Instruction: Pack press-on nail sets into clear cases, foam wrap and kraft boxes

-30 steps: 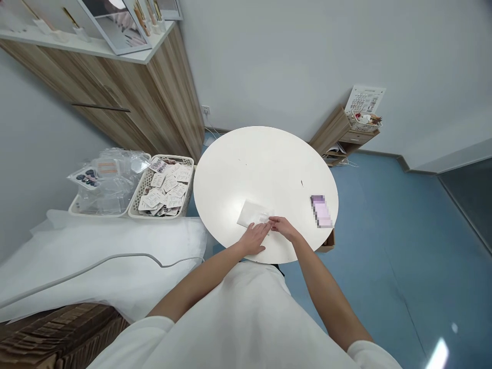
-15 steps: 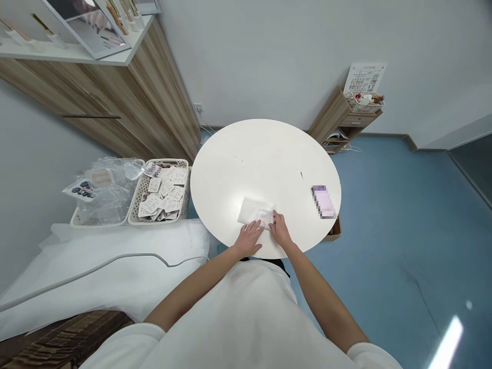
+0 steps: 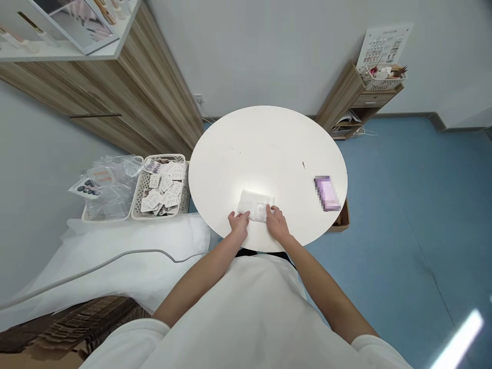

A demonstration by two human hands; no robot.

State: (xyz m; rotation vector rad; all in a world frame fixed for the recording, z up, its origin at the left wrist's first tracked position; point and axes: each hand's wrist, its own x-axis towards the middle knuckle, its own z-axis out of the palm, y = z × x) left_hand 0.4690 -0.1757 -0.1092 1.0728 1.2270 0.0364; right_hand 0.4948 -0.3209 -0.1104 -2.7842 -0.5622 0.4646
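Note:
A thin, folded white sheet (image 3: 253,199) lies flat near the front edge of the round white table; whether it is paper, tissue or cloth I cannot tell. My left hand (image 3: 239,223) is at its lower left corner, fingertips closed on the edge. At the right end, my right hand (image 3: 277,223) has its fingers bent over the sheet's edge, the thumb side against it. A small wrinkled, paler patch shows on the sheet beside my right fingertips.
A pixelated purple, phone-shaped item (image 3: 327,193) lies on the table's (image 3: 269,138) right side. To the left stand a basket of printed cards (image 3: 161,187) and another of clear plastic bags (image 3: 109,187). Behind are a wooden cabinet (image 3: 157,97) and a small shelf unit (image 3: 346,100).
My left hand has moved left, from lying spread on the sheet to its lower left corner. My right hand stays at the right end. The camera view has shifted slightly.

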